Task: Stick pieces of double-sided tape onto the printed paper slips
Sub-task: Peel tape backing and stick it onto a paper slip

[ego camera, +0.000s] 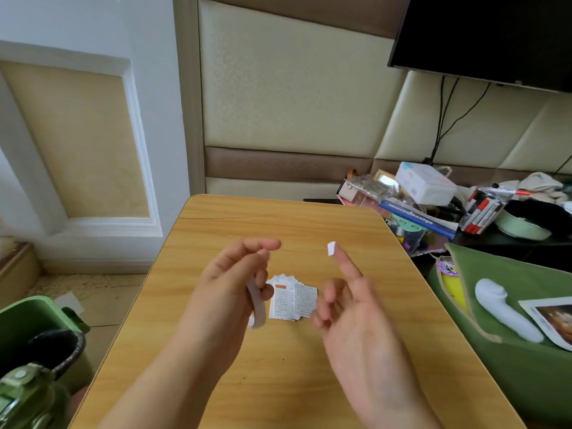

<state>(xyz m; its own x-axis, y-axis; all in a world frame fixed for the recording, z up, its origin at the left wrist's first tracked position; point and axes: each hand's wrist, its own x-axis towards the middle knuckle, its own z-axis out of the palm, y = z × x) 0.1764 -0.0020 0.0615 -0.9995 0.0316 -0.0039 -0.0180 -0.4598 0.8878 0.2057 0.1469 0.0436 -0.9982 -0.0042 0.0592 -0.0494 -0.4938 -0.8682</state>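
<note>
Tape piece (331, 248) on right fingertip (340, 253), slips (292, 301) below

- We see two bare forearms rising from the bottom edge of the view, with no sleeve, cuff or glove on either of them.
- Our left hand (230, 283) is bare: no ring shows on any finger that we can see, and no watch or band crosses the wrist.
- Our right hand (349, 308) is bare as well, its wrist and visible fingers free of rings, straps or bracelets.
- The fingernails that show are short and carry no coloured polish that we can make out; motion blur softens them.
- The rest of our body lies outside the view, so no clothing shows.
</note>
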